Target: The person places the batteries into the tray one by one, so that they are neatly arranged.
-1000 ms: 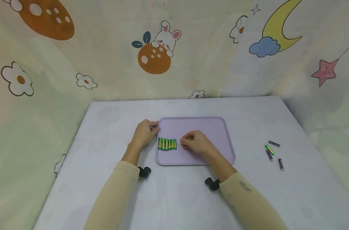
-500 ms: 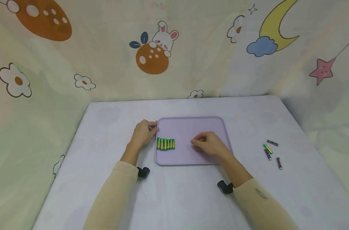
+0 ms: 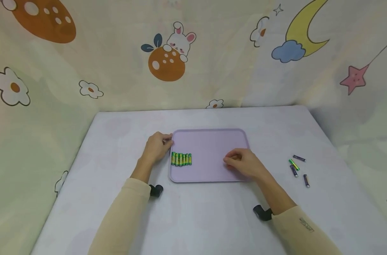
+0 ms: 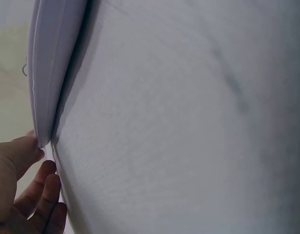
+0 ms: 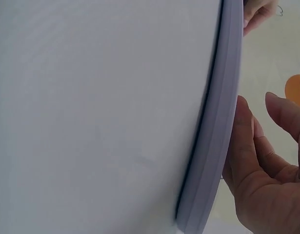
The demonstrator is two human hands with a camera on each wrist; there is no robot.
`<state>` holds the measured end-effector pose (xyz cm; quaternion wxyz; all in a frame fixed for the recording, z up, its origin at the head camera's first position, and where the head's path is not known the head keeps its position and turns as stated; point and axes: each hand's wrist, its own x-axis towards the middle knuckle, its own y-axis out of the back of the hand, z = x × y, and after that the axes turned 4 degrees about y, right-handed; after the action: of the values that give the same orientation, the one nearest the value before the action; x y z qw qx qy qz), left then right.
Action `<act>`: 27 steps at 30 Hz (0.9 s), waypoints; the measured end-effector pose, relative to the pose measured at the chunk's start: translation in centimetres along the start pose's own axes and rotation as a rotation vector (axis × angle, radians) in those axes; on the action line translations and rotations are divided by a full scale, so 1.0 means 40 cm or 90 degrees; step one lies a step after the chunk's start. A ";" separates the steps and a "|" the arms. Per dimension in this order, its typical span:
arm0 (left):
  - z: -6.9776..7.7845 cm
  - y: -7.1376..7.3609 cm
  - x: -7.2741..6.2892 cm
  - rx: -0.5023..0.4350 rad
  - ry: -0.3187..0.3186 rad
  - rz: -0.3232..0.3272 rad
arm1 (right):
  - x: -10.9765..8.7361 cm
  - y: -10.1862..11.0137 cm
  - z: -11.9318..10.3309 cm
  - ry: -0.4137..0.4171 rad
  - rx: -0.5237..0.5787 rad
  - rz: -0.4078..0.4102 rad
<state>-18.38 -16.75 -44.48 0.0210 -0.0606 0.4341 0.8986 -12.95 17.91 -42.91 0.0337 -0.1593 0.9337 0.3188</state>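
A shallow lilac tray (image 3: 209, 141) lies on the table, with a row of several upright-aligned green batteries (image 3: 181, 159) along its left side. My left hand (image 3: 156, 147) holds the tray's left rim with thumb and forefinger; in the left wrist view its fingertips (image 4: 35, 146) are right at the rim. Over the right part of the tray is my right hand (image 3: 244, 163), its fingers loosely bent. In the right wrist view its thumb and fingers stand apart with nothing between them.
To the right of the tray lie one green battery (image 3: 294, 164) and several dark batteries (image 3: 306, 180) loose on the white table (image 3: 206, 219). A patterned cloth (image 3: 123, 53) hangs behind the table and at its sides.
My right hand has moved rightward across the tray, away from the row of green batteries. The left hand stays at the tray's left rim. The whole head view has shifted slightly.
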 end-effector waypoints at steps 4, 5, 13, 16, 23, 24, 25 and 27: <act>-0.002 0.001 0.001 0.000 0.002 -0.006 | -0.013 0.018 0.013 0.010 -0.006 0.014; -0.003 0.001 0.002 0.001 0.001 -0.005 | -0.016 0.024 0.016 0.012 -0.007 0.019; -0.009 0.003 0.003 0.007 -0.005 0.000 | -0.044 0.083 0.045 -0.007 0.016 0.044; -0.009 0.003 0.005 0.007 -0.003 -0.002 | -0.054 0.107 0.061 -0.012 0.031 0.048; -0.011 0.002 0.004 0.006 -0.003 -0.008 | -0.079 0.162 0.087 -0.016 0.038 0.066; -0.011 0.002 0.004 0.006 -0.003 -0.007 | -0.083 0.169 0.087 -0.017 0.037 0.069; -0.011 0.002 0.004 0.005 -0.004 -0.006 | -0.087 0.178 0.088 -0.018 0.031 0.070; -0.011 0.001 0.005 0.007 -0.005 -0.004 | -0.095 0.195 0.090 -0.026 0.019 0.071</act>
<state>-18.57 -17.11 -44.73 0.0256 -0.0587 0.4386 0.8964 -11.98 26.96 -40.58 0.0372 -0.0996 0.9449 0.3097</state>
